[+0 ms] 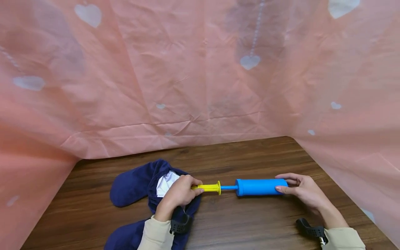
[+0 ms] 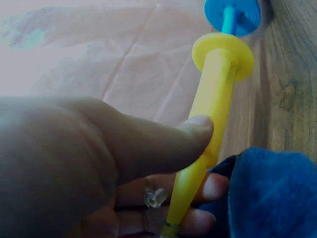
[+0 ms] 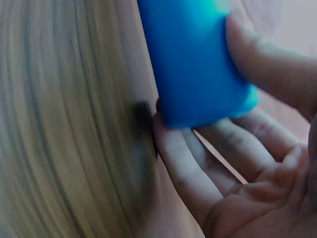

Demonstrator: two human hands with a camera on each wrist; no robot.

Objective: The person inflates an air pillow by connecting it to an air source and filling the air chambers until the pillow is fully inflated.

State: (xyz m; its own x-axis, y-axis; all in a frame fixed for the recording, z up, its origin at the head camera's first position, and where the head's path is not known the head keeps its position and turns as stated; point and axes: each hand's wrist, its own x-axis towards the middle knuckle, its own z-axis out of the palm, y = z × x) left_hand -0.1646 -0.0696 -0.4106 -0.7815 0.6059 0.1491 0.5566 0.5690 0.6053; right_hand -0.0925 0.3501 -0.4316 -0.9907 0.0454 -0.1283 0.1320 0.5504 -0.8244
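A balloon pump lies lengthwise between both hands, with a blue barrel (image 1: 260, 187), a thin blue rod (image 1: 229, 187) and a yellow tapered end (image 1: 210, 188). My left hand (image 1: 182, 190) pinches the yellow part between thumb and fingers; the left wrist view shows the thumb (image 2: 195, 136) on top and fingertips underneath. At the barrel's far right end, my right hand (image 1: 301, 189) grips with the thumb on one side and the fingers curled behind. The right wrist view shows the blue barrel (image 3: 198, 64) resting in those fingers.
Beneath and beside my left forearm lies a navy cloth item (image 1: 131, 185) with rounded flaps and a white inner patch (image 1: 165, 184). The brown wood-grain table (image 1: 250, 225) is bordered by a pink curtain (image 1: 200, 86) with pale hearts. Black straps (image 1: 181, 224) sit at both wrists.
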